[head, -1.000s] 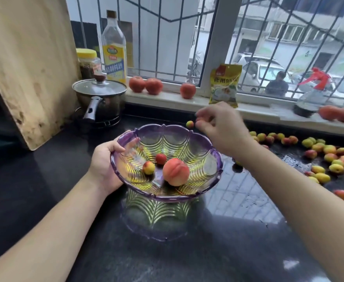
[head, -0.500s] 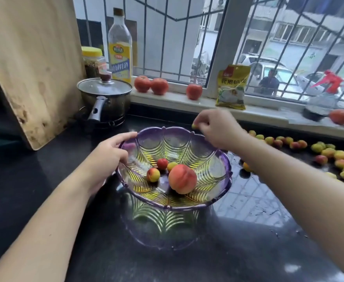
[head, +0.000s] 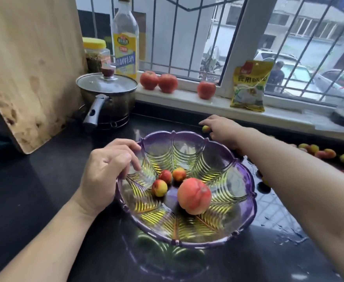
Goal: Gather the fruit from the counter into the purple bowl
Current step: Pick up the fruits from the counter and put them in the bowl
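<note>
The purple glass bowl point(head: 189, 137) stands on the black counter point(head: 34, 180). In it lie one large peach point(head: 194, 196) and three small apricots point(head: 159, 187). My left hand point(head: 106, 171) grips the bowl's left rim, thumb outside and fingers over the edge. Reaching past the far rim, my right hand point(head: 222, 129) has its fingertips closed around a small apricot point(head: 206, 128) that sits low at counter level. Several more small fruits point(head: 325, 153) lie on the counter to the right, partly hidden by my right forearm.
A lidded steel pot point(head: 108, 96) stands behind the bowl on the left, beside a big wooden board point(head: 28, 68). An oil bottle point(head: 125, 43) and a jar point(head: 95, 51) stand behind it. Three tomatoes point(head: 168, 83) and a yellow packet point(head: 250, 86) sit on the windowsill.
A third small apricot has landed in the bowl. My right hand moved from above the far rim down to the apricot behind the bowl. My left hand shifted its hold on the rim.
</note>
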`<state>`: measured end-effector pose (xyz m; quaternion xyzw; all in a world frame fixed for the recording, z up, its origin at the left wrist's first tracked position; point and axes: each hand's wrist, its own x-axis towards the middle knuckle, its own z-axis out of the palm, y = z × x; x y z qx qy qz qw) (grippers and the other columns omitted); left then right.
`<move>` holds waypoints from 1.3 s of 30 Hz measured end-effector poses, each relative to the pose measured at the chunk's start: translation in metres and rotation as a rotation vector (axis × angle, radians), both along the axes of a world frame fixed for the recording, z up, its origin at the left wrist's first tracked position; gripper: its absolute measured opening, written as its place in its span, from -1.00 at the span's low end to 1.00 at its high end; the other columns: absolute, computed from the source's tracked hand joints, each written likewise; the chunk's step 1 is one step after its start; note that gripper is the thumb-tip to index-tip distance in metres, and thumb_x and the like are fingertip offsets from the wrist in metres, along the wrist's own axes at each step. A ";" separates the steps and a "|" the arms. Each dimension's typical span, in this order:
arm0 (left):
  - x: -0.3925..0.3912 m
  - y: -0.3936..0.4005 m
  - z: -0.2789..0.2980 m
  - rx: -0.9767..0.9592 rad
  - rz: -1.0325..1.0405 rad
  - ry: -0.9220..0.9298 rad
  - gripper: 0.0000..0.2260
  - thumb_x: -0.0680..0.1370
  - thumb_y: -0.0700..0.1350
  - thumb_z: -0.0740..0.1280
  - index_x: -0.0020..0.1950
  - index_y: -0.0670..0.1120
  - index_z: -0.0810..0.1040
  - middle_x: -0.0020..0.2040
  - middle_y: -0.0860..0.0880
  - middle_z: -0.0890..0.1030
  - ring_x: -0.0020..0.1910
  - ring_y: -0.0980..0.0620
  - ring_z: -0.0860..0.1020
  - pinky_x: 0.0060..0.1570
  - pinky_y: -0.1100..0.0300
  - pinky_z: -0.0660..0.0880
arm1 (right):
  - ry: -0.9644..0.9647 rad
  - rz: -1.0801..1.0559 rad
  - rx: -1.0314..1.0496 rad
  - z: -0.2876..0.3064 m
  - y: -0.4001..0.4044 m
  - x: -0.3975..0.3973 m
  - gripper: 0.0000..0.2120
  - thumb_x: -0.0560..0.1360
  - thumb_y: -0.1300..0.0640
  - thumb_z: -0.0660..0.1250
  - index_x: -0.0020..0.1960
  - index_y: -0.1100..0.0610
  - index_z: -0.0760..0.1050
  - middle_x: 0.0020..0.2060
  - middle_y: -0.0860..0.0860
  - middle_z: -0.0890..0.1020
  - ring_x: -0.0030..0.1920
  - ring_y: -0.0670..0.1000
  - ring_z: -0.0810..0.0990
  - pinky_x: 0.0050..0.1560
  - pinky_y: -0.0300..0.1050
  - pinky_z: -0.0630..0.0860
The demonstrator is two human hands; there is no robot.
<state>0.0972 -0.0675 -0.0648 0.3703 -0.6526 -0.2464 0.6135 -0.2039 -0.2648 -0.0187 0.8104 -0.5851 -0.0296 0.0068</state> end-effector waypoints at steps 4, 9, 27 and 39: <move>0.000 -0.003 -0.001 -0.007 -0.009 -0.048 -0.59 0.53 -0.08 0.17 -0.52 -0.12 0.38 -0.46 -0.13 0.51 -0.06 -0.14 0.55 0.09 0.12 0.44 | 0.102 0.072 0.034 -0.010 -0.020 0.012 -0.53 0.52 0.21 0.37 0.43 0.05 0.48 0.24 0.12 0.52 0.24 0.18 0.55 0.19 -0.06 0.47; -0.003 -0.001 -0.002 -0.040 0.007 -0.138 -0.52 0.57 -0.07 0.15 -0.54 -0.22 0.33 -0.50 -0.06 0.38 -0.20 -0.18 0.46 0.03 0.05 0.41 | -0.148 0.024 -0.124 0.004 -0.009 0.012 -0.72 0.55 0.12 0.38 0.25 0.08 0.60 0.16 0.10 0.64 0.14 0.16 0.59 0.15 -0.04 0.50; -0.050 0.038 0.000 -0.466 0.127 -0.560 -0.62 0.57 -0.14 0.17 -0.46 -0.13 0.31 -0.48 -0.02 0.31 -0.47 -0.02 0.25 -0.36 0.03 0.28 | -0.511 -0.161 0.025 0.036 0.190 0.018 -0.84 0.51 0.03 0.42 0.05 0.05 0.65 -0.08 -0.02 0.69 -0.07 0.00 0.65 -0.01 -0.06 0.64; -0.045 0.037 -0.002 -0.432 0.112 -0.484 -0.61 0.57 -0.16 0.17 -0.47 -0.15 0.29 -0.48 -0.02 0.28 -0.47 -0.04 0.26 -0.33 -0.05 0.33 | -0.431 -0.192 -0.052 0.024 0.177 0.037 -0.84 0.50 0.10 0.29 -0.11 0.06 0.65 -0.18 0.02 0.69 -0.18 0.06 0.65 -0.19 -0.06 0.62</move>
